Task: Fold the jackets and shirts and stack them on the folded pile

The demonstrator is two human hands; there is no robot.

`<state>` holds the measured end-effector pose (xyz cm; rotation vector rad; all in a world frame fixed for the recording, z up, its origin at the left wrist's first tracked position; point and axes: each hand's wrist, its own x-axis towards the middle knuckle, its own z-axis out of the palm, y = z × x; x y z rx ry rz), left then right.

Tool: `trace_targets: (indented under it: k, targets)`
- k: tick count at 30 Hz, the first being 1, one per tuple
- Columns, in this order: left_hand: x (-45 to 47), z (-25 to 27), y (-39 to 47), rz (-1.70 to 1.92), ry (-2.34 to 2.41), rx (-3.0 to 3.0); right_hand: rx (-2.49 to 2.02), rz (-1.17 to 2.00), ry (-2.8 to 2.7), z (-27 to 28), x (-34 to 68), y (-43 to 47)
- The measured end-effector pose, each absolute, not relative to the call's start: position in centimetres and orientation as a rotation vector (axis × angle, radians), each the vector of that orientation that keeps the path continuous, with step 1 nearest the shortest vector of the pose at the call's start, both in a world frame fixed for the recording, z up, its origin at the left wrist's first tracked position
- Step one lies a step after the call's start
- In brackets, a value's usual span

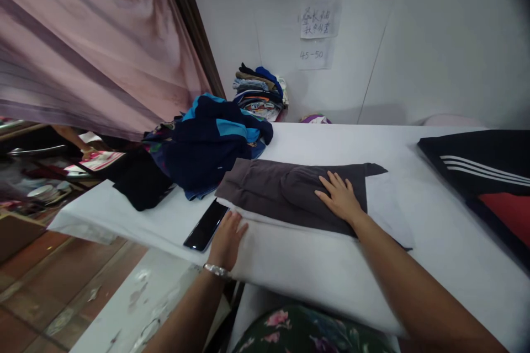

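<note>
A dark grey garment point(273, 182) with a white part lies folded into a long strip on the white table. My right hand point(340, 198) rests flat on its right half, fingers spread. Near its lower left corner is my left hand point(227, 237), a bracelet at the wrist, thumb apart from the fingers. The left fingertips reach the garment's near edge; whether they press on it I cannot tell. Just left of that hand, a black phone point(206, 227) lies on the table. The garment's white part point(385, 204) sticks out past the grey at the right.
A heap of navy and blue clothes point(215, 138) and a black cloth point(143, 182) lie at left. Behind stands a folded clothes stack point(260, 91). A black and red striped garment point(488, 171) is at right. Another person's hand point(89, 153) shows beyond the pink curtain point(124, 38).
</note>
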<state>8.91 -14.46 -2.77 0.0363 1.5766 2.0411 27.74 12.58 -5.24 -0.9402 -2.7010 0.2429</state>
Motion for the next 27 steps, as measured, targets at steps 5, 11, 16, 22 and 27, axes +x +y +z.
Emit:
trace_targets:
  k: [5,11,16,22,27]
  targets:
    - [8.7,-0.6,-13.3,2.028,1.346,-0.266,-0.813,0.317,-2.67,-5.2,27.7,11.9]
    - [8.8,-1.8,-13.7,1.986,1.505,-0.149,-0.694,0.29,-2.691,-4.8,27.3,10.8]
    - [10.0,-2.1,-14.0,2.007,2.22,0.78,-0.64,0.24,-2.839,-4.2,27.0,10.1]
    - [12.8,-0.1,-6.3,1.164,2.235,2.144,-0.671,0.239,-2.853,-3.7,26.7,9.9]
    - [13.5,-1.8,2.5,0.564,2.277,2.213,-0.702,0.3,-2.859,-3.9,27.6,8.8]
